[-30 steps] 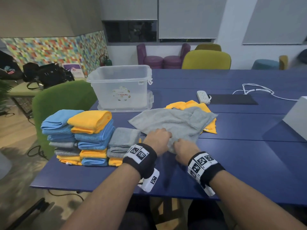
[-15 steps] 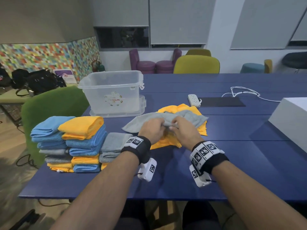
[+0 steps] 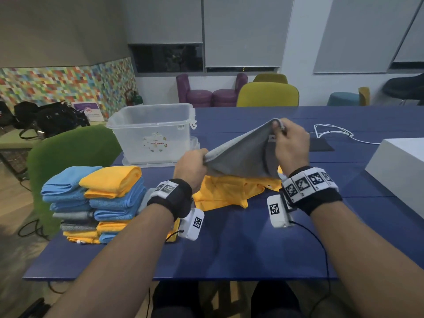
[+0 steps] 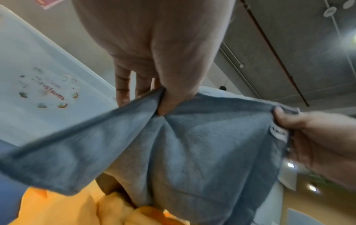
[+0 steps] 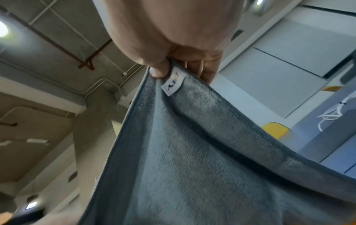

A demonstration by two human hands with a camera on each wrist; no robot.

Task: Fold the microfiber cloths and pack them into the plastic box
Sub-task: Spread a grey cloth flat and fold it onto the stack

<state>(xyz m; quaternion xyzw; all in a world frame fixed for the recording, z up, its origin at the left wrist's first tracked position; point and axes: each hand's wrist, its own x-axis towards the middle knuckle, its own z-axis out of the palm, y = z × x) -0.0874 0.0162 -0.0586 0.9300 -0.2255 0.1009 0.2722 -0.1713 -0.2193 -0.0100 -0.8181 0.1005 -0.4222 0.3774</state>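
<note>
Centre frame: your right hand pinches grey cloth corner high; left hand grips lower-left edge; cloth slopes up-right.

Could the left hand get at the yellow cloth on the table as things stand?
Probably not yet: the left hand pinches the grey cloth, which hangs over the yellow cloth. Nothing else blocks it once freed.

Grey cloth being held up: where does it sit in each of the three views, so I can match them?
Head: grey cloth at centre, stretched between left hand and right hand, above the yellow cloth.
Left wrist: fills the lower middle, pinched under the thumb.
Right wrist: fills the lower right.
Shared landmark: the white tag at the right hand's corner, also in the left wrist view.
</note>
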